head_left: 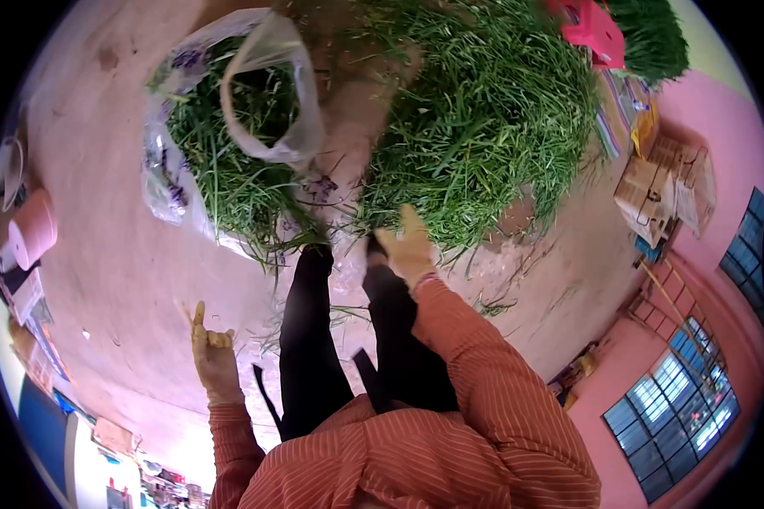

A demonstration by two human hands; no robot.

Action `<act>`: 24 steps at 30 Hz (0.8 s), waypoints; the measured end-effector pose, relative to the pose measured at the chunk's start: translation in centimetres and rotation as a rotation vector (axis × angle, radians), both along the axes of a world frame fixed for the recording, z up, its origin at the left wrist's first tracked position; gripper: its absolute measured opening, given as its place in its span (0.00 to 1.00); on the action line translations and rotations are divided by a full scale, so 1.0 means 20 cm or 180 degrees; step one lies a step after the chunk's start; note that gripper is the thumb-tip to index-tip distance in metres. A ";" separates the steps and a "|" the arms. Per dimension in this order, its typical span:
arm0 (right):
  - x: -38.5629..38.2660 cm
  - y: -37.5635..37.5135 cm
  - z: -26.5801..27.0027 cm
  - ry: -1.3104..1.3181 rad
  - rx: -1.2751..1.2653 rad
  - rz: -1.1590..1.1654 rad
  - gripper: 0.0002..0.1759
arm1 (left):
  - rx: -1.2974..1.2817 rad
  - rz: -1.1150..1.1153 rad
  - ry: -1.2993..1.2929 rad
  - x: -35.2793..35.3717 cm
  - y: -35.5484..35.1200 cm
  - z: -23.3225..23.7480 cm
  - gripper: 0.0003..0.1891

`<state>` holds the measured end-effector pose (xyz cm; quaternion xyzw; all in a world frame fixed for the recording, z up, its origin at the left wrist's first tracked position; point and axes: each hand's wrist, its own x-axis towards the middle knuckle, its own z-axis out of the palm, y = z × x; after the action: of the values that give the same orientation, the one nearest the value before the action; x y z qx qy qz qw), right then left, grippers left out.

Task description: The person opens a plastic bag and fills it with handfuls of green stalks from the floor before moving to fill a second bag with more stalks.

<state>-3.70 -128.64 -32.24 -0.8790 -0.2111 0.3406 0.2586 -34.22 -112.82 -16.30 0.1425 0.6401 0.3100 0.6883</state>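
My right hand [412, 250], in a pale yellow glove, reaches out over the near edge of a big pile of cut green grass [484, 127]. Its fingers are spread, with nothing visible between them. Off to the left and lower, my left hand [216, 360] wears a matching glove. One finger points out and the others bend toward the palm; no object shows in it. Ahead of my feet lies a clear plastic bag [163, 182] with purple marks, its mouth gaping, and long grass [229, 170] inside spills toward me.
A pink plastic stool [590, 34] stands at the far right by more grass [649, 38]. Cardboard boxes [658, 191] sit against the pink wall. On the left is a pink cylindrical container [34, 227]. Loose blades are scattered on the floor [110, 170].
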 end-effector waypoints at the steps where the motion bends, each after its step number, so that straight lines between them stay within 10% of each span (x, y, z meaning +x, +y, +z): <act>1: 0.14 -0.12 -0.02 0.0179 -0.0098 -0.0292 0.44 | -0.0017 0.0034 0.0023 -0.01 -0.02 -0.02 0.24; 9: 0.51 -0.20 -0.46 -0.1316 -0.1058 -0.0673 0.69 | 0.0115 -0.0808 0.0600 0.12 -0.18 -0.18 0.26; 15: 0.71 0.05 -0.96 -0.0169 -0.2569 -0.0857 0.77 | 0.0316 -0.0870 0.0966 0.29 -0.35 -0.39 0.26; 19: 0.74 0.00 -1.19 -0.0181 -0.2601 -0.0728 0.75 | 0.0371 -0.0830 0.1044 0.28 -0.39 -0.45 0.26; 24: 0.87 -0.36 -1.61 -0.0498 -0.1512 -0.0656 0.45 | 0.0358 -0.0915 0.1022 0.31 -0.39 -0.42 0.28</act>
<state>13.72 -135.77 -64.45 -0.9555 -0.0541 0.2835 0.0614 -28.04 -120.57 -24.79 0.3180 0.6964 0.2173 0.6056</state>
